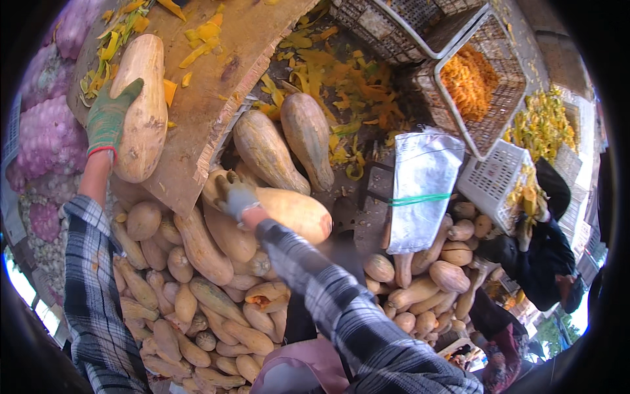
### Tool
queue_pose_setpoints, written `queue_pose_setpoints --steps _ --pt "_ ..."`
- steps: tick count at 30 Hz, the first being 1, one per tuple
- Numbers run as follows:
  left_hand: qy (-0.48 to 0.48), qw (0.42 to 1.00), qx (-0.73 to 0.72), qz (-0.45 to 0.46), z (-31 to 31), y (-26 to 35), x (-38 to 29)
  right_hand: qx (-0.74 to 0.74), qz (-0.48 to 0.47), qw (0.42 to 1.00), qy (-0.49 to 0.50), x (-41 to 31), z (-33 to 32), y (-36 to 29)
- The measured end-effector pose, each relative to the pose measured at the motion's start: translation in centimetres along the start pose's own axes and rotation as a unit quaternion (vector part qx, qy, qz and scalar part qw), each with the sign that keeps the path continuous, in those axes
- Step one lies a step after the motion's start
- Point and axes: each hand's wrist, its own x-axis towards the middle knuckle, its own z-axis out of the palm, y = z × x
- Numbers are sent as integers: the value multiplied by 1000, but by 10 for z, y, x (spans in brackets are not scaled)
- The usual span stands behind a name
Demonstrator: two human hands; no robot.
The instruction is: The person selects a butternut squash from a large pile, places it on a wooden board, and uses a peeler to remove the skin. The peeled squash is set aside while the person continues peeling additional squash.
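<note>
My left hand (112,118), in a green and beige knit glove with a red cuff, grips the side of a long tan squash (142,113). That squash lies on a worn wooden board (211,83). My right hand (237,196), in a greyish glove with dark fingertips, is blurred over the squash pile just off the board's near corner. Beneath its fingers is a pale squash (212,189), and a large smooth squash (295,214) lies beside the wrist. Whether the right fingers are closed on one cannot be told. Two squashes (268,147) (306,138) lie just beyond.
Orange peelings (334,74) litter the ground and board. Several squashes (197,315) are heaped before me. Plastic crates (485,143) stand right, one with orange shreds (470,81). A silvery sheet (425,182) with green cord covers something. Purple net sacks (49,138) lie left. A person (546,261) works at right.
</note>
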Motion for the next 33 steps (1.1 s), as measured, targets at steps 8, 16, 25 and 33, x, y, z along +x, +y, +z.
queue_pose_setpoints --steps 8,16,25,33 --pt "12 998 62 -12 7 2 -2 -119 60 978 163 -188 -158 86" --pt "-17 1000 3 -12 1 7 -8 -472 -42 873 -119 -218 -231 176" --pt "24 993 115 -13 11 17 -20 -360 276 853 -259 -168 -141 376" --pt "39 983 174 30 14 63 -43 -479 70 772 -412 -139 -278 316"
